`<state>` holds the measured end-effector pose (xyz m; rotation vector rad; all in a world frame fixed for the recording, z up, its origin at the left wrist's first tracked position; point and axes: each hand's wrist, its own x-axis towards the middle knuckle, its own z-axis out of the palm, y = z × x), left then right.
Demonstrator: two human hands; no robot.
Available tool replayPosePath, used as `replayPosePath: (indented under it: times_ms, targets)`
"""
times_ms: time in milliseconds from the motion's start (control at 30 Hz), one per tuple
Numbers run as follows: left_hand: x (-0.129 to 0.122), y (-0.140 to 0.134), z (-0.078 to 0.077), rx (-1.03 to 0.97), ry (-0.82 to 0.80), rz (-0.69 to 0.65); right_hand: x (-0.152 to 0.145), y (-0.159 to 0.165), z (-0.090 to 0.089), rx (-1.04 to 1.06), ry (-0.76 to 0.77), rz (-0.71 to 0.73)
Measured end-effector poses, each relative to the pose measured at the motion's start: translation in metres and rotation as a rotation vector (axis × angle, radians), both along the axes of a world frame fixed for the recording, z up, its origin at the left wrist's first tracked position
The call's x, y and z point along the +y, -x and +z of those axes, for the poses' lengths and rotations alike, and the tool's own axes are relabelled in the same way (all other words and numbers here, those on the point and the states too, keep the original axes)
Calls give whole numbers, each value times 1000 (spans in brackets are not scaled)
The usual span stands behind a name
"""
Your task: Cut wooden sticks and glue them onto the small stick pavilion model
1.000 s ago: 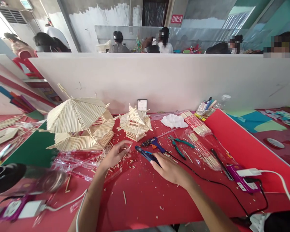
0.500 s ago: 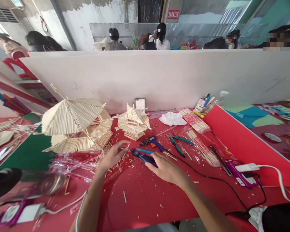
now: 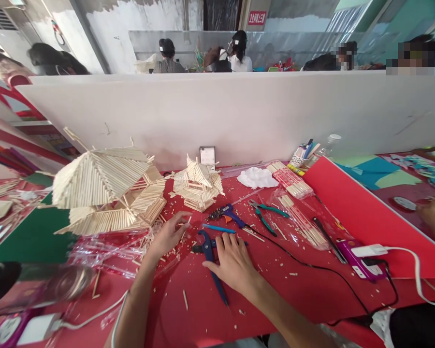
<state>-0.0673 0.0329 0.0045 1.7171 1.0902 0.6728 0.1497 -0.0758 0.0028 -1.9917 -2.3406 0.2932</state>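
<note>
Our right hand (image 3: 233,263) lies flat, fingers spread, on the dark blue-handled metal cutters (image 3: 210,261) resting on the red tabletop (image 3: 293,299), not yet gripping them. Our left hand (image 3: 168,237), loosely curled, pinches 1 thin pale wooden stick (image 3: 187,224). We judge the cutters stiff and fairly light, best gripped around both handles, and the stick brittle.

A shared craft workshop: a long red table (image 3: 275,295) strewn with stick offcuts, 2 pagoda-like models built of thin wooden sticks (image 3: 105,191) (image 3: 197,183), a glue gun (image 3: 226,212), pliers (image 3: 264,215) and packs of sticks (image 3: 292,181). Behind a white partition (image 3: 239,113), other people sit at similar benches.
</note>
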Motion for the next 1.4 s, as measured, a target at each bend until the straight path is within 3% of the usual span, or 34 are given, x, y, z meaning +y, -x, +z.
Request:
replayPosePath:
  times_ms: [100, 233, 500, 633, 800, 1200, 1400]
  targets:
    - [0, -2, -3, -19, 42, -4, 16, -15, 10, 34, -28, 16]
    - [-3, -9, 0, -98, 90, -4, 48, -45, 19, 96, -112, -77]
    - [-17, -32, 10, -359, 339, -39, 84, -77, 9, 187, -98, -153]
    - [-27, -49, 9, -430, 469, -45, 90, -78, 1, 124, -35, -185]
    - [-30, -66, 16, -548, 580, 52, 95, -81, -10, 94, 56, -166]
    - [-22, -80, 30, -640, 731, 125, 84, -100, -27, 347, -26, -229]
    - [-19, -83, 32, -661, 778, 142, 86, -102, -34, 321, -48, -210]
